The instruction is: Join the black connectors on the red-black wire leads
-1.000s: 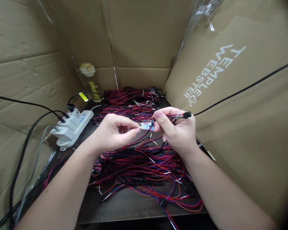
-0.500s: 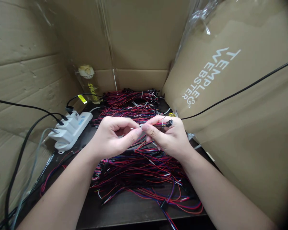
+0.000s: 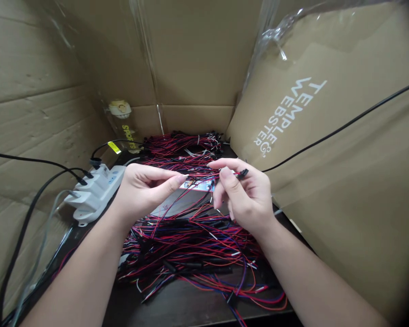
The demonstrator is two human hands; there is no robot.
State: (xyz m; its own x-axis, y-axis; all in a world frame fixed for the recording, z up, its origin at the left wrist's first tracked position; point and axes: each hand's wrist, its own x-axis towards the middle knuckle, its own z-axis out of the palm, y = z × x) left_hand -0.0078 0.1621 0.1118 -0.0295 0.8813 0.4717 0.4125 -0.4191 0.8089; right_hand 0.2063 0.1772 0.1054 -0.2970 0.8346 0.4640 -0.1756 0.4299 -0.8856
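Currently, the left hand [image 3: 146, 191] pinches the pale end of a thin red-wired harness [image 3: 203, 175], thumb and forefinger together on it. Its strands stretch across to the right hand [image 3: 248, 196], whose fingers [image 3: 229, 178] are clamped on them just beside a black connector [image 3: 242, 174]. The harness is held above the table [image 3: 177, 309], with a wire pile [image 3: 197, 238] nearer the person and a white power strip [image 3: 97, 200] at the left

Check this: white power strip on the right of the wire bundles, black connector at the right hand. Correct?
No, wrong side: the head view shows the white power strip on the left of the wire bundles. The black connector is at the right hand, as you say.
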